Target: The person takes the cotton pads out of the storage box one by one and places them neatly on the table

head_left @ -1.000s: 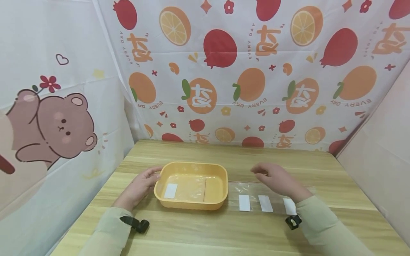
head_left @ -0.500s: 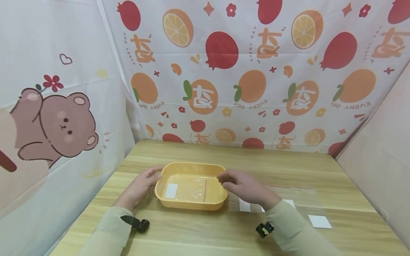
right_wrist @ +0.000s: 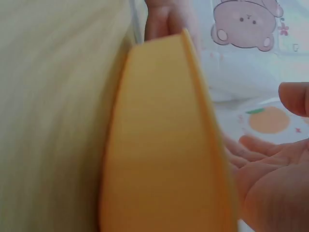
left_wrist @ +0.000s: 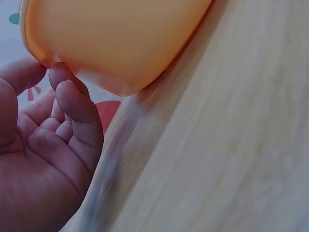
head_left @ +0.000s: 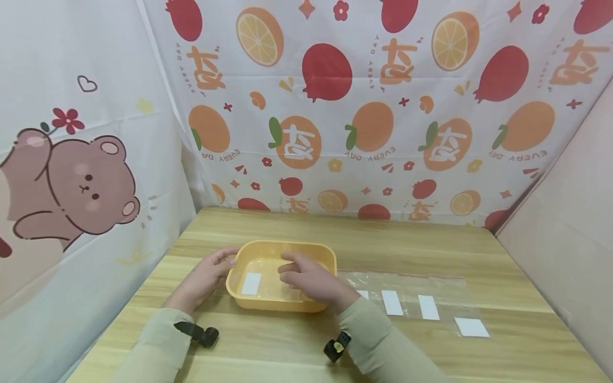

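Note:
A yellow plastic basin (head_left: 282, 306) stands on the wooden table. My left hand (head_left: 206, 279) holds its left rim; in the left wrist view the fingertips (left_wrist: 63, 72) meet the basin's edge (left_wrist: 120, 48). Inside lies a clear zip bag with a white label (head_left: 251, 283), partly covered by my right hand (head_left: 311, 279). That hand hovers over the basin with loosely bent fingers, and I see nothing held in it. In the right wrist view the right hand (right_wrist: 275, 179) is beyond the basin's side wall (right_wrist: 159, 135).
To the basin's right lies an overlapping row of clear zip bags (head_left: 404, 284) with white labels (head_left: 428, 307). The rightmost label (head_left: 471, 327) lies sideways. A fruit-print cloth (head_left: 330, 122) hangs behind the table, and a bear-print cloth (head_left: 91, 186) at the left.
My right hand has moved left from above the row of bags, past the basin's right rim, to over its middle. The labels it covered show again. The left hand stays at the rim.

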{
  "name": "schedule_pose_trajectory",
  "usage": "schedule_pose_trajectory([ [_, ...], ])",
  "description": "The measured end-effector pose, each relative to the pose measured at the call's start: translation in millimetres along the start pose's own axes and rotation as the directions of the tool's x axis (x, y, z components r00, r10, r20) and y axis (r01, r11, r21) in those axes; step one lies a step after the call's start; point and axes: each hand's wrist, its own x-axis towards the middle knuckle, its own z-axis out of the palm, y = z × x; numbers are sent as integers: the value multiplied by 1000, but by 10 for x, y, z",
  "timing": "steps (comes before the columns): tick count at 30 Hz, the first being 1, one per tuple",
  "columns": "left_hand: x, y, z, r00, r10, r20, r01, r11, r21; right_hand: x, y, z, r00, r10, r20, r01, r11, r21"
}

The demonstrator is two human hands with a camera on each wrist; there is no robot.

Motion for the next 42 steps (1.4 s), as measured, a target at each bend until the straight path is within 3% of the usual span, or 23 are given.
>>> schedule_pose_trajectory([
  [3,-11,-6,-1,1000,1,2,-1,1000,3,148,43,154,998,61,-3,-61,996,61],
  [7,-3,-13,2,1000,8,10,-8,1000,4,314,80,319,994,106,-18,-104,992,68],
  [14,32,-17,6,1000,-5,10,5,1000,-7,490,62,459,982,185,-39,-174,964,199],
  [20,34,-21,6,1000,-16,7,16,1000,-9,570,67,496,979,198,-59,-162,914,372],
  [25,28,-19,12,1000,-18,7,18,1000,-6,608,87,516,977,201,-68,-153,889,432],
  [36,14,-20,5,999,-36,-2,36,999,-1,598,73,520,959,235,-156,-161,910,382],
  [42,1,6,16,1000,-20,1,20,1000,-4,553,65,373,960,231,-161,-178,941,288],
])
